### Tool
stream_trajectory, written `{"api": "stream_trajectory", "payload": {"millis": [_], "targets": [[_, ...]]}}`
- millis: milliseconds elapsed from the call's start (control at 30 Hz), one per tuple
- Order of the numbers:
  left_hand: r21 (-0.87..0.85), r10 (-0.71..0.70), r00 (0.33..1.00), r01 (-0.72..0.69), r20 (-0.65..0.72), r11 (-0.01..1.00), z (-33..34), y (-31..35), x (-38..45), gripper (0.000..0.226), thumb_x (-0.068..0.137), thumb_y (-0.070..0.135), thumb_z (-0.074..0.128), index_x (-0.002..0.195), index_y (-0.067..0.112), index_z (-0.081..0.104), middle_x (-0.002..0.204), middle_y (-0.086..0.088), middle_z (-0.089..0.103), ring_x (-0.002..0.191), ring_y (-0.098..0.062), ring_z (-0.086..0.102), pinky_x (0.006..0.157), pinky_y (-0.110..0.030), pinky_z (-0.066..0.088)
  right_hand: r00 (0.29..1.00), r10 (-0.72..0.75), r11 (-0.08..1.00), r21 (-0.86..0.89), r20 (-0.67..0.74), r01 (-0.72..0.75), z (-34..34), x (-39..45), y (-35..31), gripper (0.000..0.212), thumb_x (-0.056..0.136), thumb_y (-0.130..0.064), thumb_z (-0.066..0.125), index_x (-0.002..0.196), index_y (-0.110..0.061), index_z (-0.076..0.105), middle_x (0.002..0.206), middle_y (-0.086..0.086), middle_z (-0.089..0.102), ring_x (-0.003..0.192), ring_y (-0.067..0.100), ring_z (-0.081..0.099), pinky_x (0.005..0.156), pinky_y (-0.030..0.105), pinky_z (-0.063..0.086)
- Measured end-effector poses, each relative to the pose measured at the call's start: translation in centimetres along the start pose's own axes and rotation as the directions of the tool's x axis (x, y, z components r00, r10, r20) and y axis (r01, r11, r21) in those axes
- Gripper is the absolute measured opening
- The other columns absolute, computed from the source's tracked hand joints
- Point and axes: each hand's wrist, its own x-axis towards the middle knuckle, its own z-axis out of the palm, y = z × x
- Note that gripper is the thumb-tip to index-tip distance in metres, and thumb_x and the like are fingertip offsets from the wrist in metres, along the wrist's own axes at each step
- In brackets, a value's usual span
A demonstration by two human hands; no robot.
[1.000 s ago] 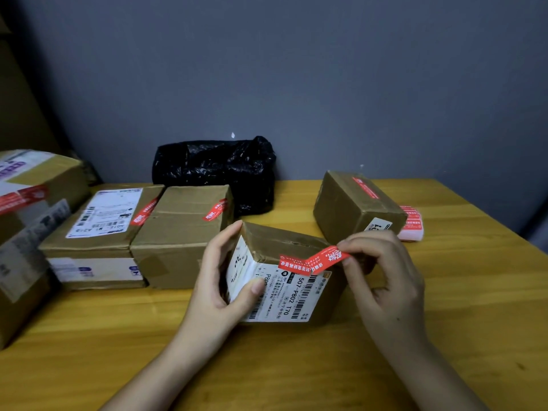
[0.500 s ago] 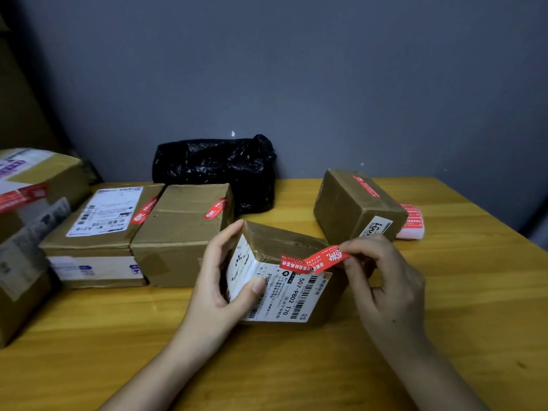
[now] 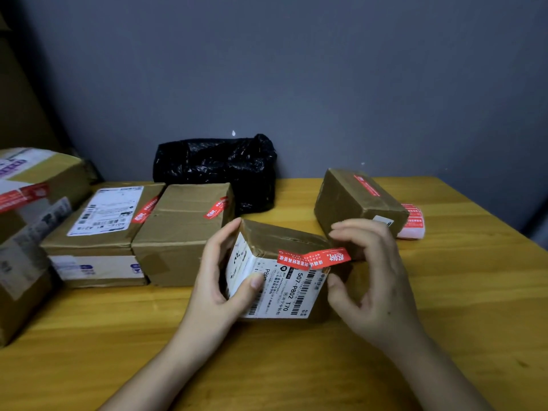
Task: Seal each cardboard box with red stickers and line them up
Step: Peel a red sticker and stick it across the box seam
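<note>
A small cardboard box with a white shipping label stands tilted on the wooden table. My left hand grips its left side, thumb on the label. A red sticker lies along the box's top front edge; its left part sits on the box and its right end juts free past the corner. My right hand hovers at that corner, fingers loosely spread above and thumb below the sticker's free end, not pinching it. Behind it stands another box bearing a red sticker.
Two sealed boxes stand side by side at the left, with a larger box at the far left edge. A black plastic bag lies against the wall. A stack of red stickers rests at the right.
My right hand, which pinched the sticker's right end, has let go and opened its fingers. The sticker's left part now lies flatter on the box. My left hand kept its grip.
</note>
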Motion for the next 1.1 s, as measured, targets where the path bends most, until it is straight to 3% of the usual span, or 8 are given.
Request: {"api": "stream_trajectory", "payload": {"millis": [133, 400, 633, 800, 1100], "targets": [[0.003, -0.002, 1.000, 0.002, 0.009, 1.000, 0.09, 0.00, -0.06, 0.087, 0.073, 0.066, 0.064, 0.140, 0.020, 0.034, 0.134, 0.016, 0.051, 0.128, -0.006, 0.046, 0.096, -0.011, 0.039, 0.991, -0.136, 0.983, -0.127, -0.005, 0.134, 0.42, 0.29, -0.27, 0.033, 0.083, -0.034, 0.067, 0.109, -0.021, 0.053, 0.122, -0.002, 0.047, 0.113, 0.014, 0.049, 0.095, 0.037, 0.044], [0.011, 0.004, 0.999, -0.004, 0.032, 1.000, 0.11, -0.02, -0.13, 0.087, 0.073, 0.066, 0.064, 0.141, 0.021, 0.034, 0.134, 0.012, 0.052, 0.128, -0.009, 0.047, 0.097, -0.013, 0.039, 0.983, -0.181, 0.976, -0.125, -0.029, 0.176, 0.23, 0.33, -0.37, 0.015, 0.088, -0.030, 0.066, 0.091, -0.016, 0.071, 0.115, -0.002, 0.053, 0.103, 0.016, 0.052, 0.084, 0.038, 0.045], [0.013, 0.011, 0.998, -0.012, 0.056, 1.000, 0.09, 0.07, -0.14, 0.084, 0.074, 0.065, 0.063, 0.140, 0.022, 0.034, 0.133, 0.013, 0.052, 0.127, -0.009, 0.048, 0.095, -0.013, 0.040, 0.976, -0.216, 0.967, -0.132, 0.021, 0.217, 0.11, 0.35, -0.41, 0.008, 0.096, -0.029, 0.057, 0.098, -0.022, 0.060, 0.111, -0.005, 0.056, 0.101, 0.015, 0.054, 0.086, 0.034, 0.045], [0.029, 0.022, 0.995, -0.025, 0.099, 0.999, 0.07, 0.19, -0.06, 0.084, 0.076, 0.065, 0.061, 0.142, 0.021, 0.033, 0.137, 0.002, 0.050, 0.129, -0.019, 0.047, 0.097, -0.020, 0.042, 0.967, -0.253, 0.961, -0.115, 0.017, 0.253, -0.27, 0.49, -0.68, 0.009, 0.098, -0.027, 0.054, 0.099, -0.019, 0.058, 0.109, -0.004, 0.056, 0.101, 0.013, 0.055, 0.086, 0.031, 0.045], [0.024, 0.041, 0.993, -0.044, 0.108, 0.999, 0.04, 0.27, -0.14, 0.088, 0.075, 0.066, 0.061, 0.141, 0.015, 0.033, 0.137, 0.004, 0.050, 0.130, -0.018, 0.046, 0.099, -0.019, 0.040, 0.978, -0.208, 0.978, -0.010, 0.033, 0.208, -0.16, 0.60, -0.93, 0.005, 0.097, -0.026, 0.053, 0.097, -0.021, 0.056, 0.100, -0.009, 0.069, 0.096, 0.002, 0.061, 0.087, 0.028, 0.039]]}}
